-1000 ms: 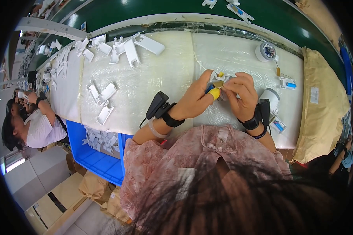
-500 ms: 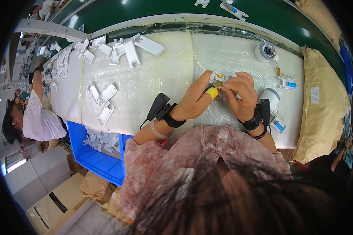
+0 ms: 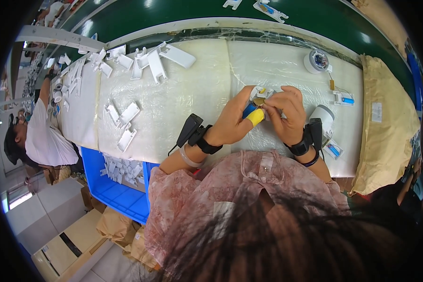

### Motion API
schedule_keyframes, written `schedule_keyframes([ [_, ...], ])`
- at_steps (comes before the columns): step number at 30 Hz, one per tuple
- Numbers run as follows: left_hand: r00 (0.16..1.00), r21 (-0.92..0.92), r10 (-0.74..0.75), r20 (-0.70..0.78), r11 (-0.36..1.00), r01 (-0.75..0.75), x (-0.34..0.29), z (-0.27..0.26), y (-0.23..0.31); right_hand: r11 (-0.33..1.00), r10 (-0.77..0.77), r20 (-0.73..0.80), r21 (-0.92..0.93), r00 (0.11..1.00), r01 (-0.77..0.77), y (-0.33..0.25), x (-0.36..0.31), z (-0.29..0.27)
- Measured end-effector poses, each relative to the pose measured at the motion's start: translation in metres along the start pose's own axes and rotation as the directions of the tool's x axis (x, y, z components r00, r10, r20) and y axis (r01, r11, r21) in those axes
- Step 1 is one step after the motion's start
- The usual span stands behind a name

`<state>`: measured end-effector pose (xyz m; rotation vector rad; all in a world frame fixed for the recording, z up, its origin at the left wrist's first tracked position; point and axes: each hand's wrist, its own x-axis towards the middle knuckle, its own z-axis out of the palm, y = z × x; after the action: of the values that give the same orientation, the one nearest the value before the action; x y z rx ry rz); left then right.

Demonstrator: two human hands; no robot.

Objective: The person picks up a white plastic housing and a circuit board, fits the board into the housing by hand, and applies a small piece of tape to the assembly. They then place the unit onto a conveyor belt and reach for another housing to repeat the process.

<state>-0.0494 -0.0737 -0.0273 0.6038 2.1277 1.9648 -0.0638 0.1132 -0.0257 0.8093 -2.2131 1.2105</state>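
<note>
My left hand [image 3: 229, 123] is closed around a small white plastic housing [image 3: 268, 93]. A blue cylinder [image 3: 249, 111] like a battery shows in it, beside a small brownish-gold piece [image 3: 259, 101]. A yellow cover [image 3: 255, 117] wraps my left thumb, which presses along the housing's near side. From the other side my right hand [image 3: 289, 115] pinches at the same housing, thumb and fingertips together. Whatever lies between those fingertips is too small or hidden to make out. Both hands are just above the plastic-covered table [image 3: 192, 94].
White plastic covers [image 3: 157, 66] lie at the far left, with several more [image 3: 127, 114] nearer. To my right are round white units [image 3: 317, 61] and a battery holder [image 3: 345, 98]. A brown paper bag [image 3: 385, 127], blue bin [image 3: 115, 188] and green conveyor [image 3: 183, 8] border the table.
My left thumb has shifted, so more of its yellow cover and the blue cylinder show. The white parts on the conveyor have moved left. My right hand has barely moved.
</note>
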Motion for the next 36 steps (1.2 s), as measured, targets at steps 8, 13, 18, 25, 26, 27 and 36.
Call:
schedule_keyframes([
  [8, 0.999, 0.028, 0.019, -0.048, 0.999, -0.018, 0.0024, 0.0014, 0.0024, 0.999, 0.034, -0.019, 0.038, 0.999, -0.033, 0.0014, -0.0021, 0.0024],
  [13, 0.997, 0.043, 0.046, -0.059, 0.998, -0.043, 0.0033, 0.0041, 0.0006, 0.999, 0.029, -0.003, 0.035, 1.000, -0.029, 0.0016, -0.0035, 0.0007],
  [18, 0.996, 0.044, 0.059, -0.064, 0.997, -0.056, 0.0023, 0.0036, 0.0029, 0.998, 0.044, -0.005, 0.043, 0.999, -0.044, 0.0022, -0.0049, 0.0020],
  [25, 0.999, 0.010, -0.014, -0.037, 1.000, 0.015, 0.0011, 0.0026, 0.0025, 0.996, 0.067, -0.008, 0.066, 0.998, -0.066, 0.0032, -0.0040, 0.0037],
  [26, 0.999, -0.009, -0.032, -0.035, 0.999, 0.031, 0.0011, 0.0023, 0.0022, 0.996, 0.066, -0.009, 0.066, 0.998, -0.065, 0.0029, -0.0038, 0.0037],
  [27, 0.999, -0.009, -0.031, -0.035, 1.000, 0.030, 0.0010, 0.0028, 0.0019, 0.997, 0.057, -0.013, 0.060, 0.998, -0.056, 0.0027, -0.0037, 0.0036],
  [36, 0.995, -0.027, 0.048, -0.089, 0.998, -0.051, 0.0027, 0.0069, -0.0022, 1.000, 0.001, 0.008, 0.019, 1.000, -0.001, 0.0004, -0.0026, 0.0007],
])
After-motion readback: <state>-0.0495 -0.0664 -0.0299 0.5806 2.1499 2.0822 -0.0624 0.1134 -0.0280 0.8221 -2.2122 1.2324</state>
